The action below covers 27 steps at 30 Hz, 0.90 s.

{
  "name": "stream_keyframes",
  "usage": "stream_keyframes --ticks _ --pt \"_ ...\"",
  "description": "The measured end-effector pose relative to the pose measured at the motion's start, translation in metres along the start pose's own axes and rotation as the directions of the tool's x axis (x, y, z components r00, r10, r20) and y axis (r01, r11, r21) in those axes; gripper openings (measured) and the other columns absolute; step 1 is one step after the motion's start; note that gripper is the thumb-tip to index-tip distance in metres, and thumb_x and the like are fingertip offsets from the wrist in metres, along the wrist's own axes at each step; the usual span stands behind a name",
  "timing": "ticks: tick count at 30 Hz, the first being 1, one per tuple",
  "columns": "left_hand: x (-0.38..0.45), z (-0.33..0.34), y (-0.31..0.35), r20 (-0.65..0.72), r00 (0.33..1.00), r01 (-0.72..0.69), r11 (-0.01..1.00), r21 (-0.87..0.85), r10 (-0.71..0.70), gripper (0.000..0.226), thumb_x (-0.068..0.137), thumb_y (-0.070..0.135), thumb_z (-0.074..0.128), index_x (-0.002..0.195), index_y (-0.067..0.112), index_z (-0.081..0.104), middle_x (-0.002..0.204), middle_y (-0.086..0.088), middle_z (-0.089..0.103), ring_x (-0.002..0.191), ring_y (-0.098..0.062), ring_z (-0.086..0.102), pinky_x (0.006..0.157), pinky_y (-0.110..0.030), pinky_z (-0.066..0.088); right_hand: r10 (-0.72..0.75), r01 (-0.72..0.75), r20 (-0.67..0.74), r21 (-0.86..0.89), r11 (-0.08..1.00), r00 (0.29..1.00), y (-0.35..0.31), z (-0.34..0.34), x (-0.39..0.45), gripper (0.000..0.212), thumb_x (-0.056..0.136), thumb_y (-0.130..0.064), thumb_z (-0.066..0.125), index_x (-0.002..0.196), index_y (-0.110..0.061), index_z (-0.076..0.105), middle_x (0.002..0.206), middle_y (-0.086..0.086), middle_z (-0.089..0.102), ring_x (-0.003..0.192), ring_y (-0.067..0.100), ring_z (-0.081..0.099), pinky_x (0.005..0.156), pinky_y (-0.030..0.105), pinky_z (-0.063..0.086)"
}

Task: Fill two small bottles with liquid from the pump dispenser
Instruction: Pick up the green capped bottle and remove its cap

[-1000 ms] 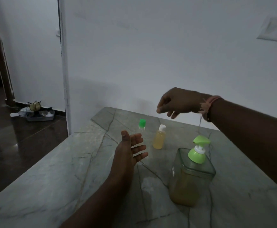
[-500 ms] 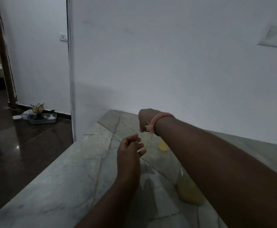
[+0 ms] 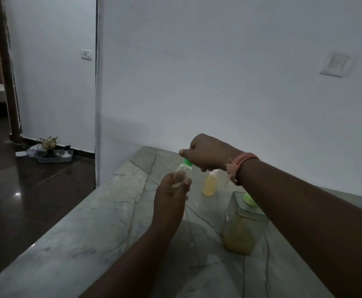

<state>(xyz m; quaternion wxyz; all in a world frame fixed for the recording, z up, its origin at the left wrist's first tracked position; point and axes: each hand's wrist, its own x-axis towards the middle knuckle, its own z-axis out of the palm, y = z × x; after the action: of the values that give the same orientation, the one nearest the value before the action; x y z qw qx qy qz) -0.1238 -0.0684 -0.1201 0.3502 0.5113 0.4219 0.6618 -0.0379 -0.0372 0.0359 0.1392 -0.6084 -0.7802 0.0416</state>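
Note:
A small clear bottle [image 3: 184, 170] with a green cap stands at the far middle of the marble table [image 3: 115, 222]. My right hand [image 3: 205, 152] reaches over from the right and pinches that green cap from above. My left hand [image 3: 171, 194] is just in front, its blurred fingers curled round the bottle's lower body. Behind them to the right stands a second small bottle [image 3: 209, 186], white-capped and holding yellow liquid. The square clear pump dispenser [image 3: 241, 229], about half full of yellow liquid, is nearer me; my right forearm hides most of its green pump head [image 3: 248, 200].
A white wall runs along the table's far side, with a wall corner [image 3: 97, 125] at the left. Beyond the table's left edge is dark tiled floor, and a tray of small items [image 3: 50, 154] lies on it by the far wall.
My right hand came down from above the bottles and took hold of the green cap. My left hand's fingers curled from an open palm onto the bottle body. The camera shifted slightly.

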Motion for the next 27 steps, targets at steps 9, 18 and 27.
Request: stream_keyframes --ticks 9,18,27 --pt "-0.015 -0.003 0.017 0.181 0.983 -0.003 0.976 -0.216 0.044 0.033 0.105 0.036 0.044 0.106 0.013 0.068 0.079 -0.007 0.065 0.056 -0.012 0.049 0.048 -0.022 0.041 0.083 -0.162 -0.227 -0.359 0.919 0.97 0.005 0.005 -0.036 0.062 0.102 -0.054 0.019 0.116 -0.013 0.063 0.113 0.009 0.067 0.101 0.029 0.062 0.075 0.035 0.039" --pt "-0.012 -0.01 0.019 0.207 0.959 0.252 0.911 -0.325 -0.191 0.063 0.109 0.043 0.033 0.086 -0.004 0.068 0.055 -0.01 0.054 0.037 -0.01 0.037 0.041 -0.02 0.027 -0.275 0.174 -0.2 -0.412 0.894 0.94 0.007 0.013 -0.053 0.06 0.104 -0.053 0.016 0.059 -0.019 0.037 0.058 -0.002 0.042 0.055 0.018 0.046 0.062 0.032 0.038" --pt "-0.008 -0.017 0.017 0.518 0.8 0.536 0.748 -0.392 -0.302 0.057 0.108 0.042 0.033 0.075 0.007 0.065 0.051 -0.002 0.046 0.035 -0.007 0.03 0.036 -0.019 0.028 -0.64 0.411 -0.155 -0.649 0.641 0.753 0.011 0.006 -0.056 0.062 0.101 -0.059 0.018 0.061 -0.021 0.047 0.054 -0.007 0.046 0.043 0.009 0.04 0.047 0.026 0.036"
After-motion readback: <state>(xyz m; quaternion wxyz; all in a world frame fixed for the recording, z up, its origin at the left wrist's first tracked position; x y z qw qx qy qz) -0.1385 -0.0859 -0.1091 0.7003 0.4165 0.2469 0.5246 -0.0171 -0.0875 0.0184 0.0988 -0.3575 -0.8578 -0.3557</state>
